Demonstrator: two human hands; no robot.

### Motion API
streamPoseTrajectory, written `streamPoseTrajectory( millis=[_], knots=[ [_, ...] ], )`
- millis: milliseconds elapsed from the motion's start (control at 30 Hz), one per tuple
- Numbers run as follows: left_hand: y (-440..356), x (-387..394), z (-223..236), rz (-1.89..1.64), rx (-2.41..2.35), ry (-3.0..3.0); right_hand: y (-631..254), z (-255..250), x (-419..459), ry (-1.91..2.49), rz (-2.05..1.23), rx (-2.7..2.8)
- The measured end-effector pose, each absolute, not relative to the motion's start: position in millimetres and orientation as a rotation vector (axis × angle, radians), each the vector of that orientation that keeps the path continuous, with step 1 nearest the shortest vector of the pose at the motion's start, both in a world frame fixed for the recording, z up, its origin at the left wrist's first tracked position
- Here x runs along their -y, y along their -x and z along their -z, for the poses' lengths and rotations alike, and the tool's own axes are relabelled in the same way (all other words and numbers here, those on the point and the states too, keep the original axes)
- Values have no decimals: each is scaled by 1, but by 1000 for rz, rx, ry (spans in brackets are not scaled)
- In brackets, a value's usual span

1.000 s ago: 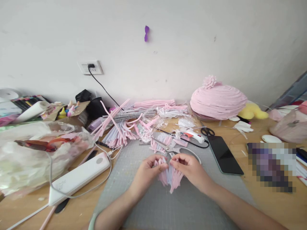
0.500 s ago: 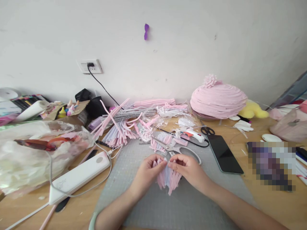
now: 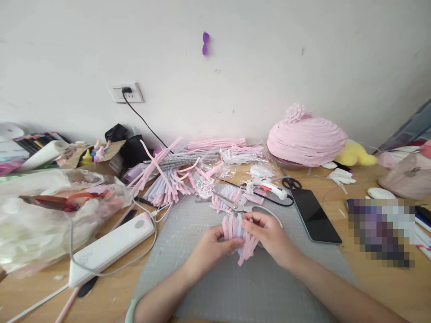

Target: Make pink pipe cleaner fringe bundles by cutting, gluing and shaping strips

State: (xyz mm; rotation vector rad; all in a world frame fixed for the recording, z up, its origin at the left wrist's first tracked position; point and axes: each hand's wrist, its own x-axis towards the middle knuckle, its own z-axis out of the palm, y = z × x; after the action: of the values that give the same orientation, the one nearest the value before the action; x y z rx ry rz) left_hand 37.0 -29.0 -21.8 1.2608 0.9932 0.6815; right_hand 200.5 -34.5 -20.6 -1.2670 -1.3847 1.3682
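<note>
A bundle of pink and pale lilac pipe cleaners, folded into loops, is held between both hands above the grey cutting mat. My left hand grips its left side, thumb across the front. My right hand pinches the upper right part between thumb and fingers. Just behind the bundle lie large scissors with grey handles, partly hidden by my right hand. Short pink and lilac pieces lie beneath and beside the blades.
A glue gun, black-handled scissors and a phone lie to the right. Loose pipe cleaners and a pink fluffy dome stand at the back. A white power strip with cables and a plastic bag occupy the left.
My left hand has slid lower on the bundle, its thumb now across the front. The looped top has come into view, and the bundle is slightly turned. My right hand still pinches it.
</note>
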Motion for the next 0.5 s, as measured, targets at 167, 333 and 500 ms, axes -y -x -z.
streamPoseTrajectory(
  millis=[167,333,500],
  knots=[
    [-35,29,22,-650,-966,-1196,-200,20,36,1306,-1269,1450],
    [-34,27,20,-744,-998,-1074,-205,15,31,1364,-1121,1342],
    [-33,25,19,-848,-1067,-1053,-210,14,28,1364,-1330,1435]
  ],
)
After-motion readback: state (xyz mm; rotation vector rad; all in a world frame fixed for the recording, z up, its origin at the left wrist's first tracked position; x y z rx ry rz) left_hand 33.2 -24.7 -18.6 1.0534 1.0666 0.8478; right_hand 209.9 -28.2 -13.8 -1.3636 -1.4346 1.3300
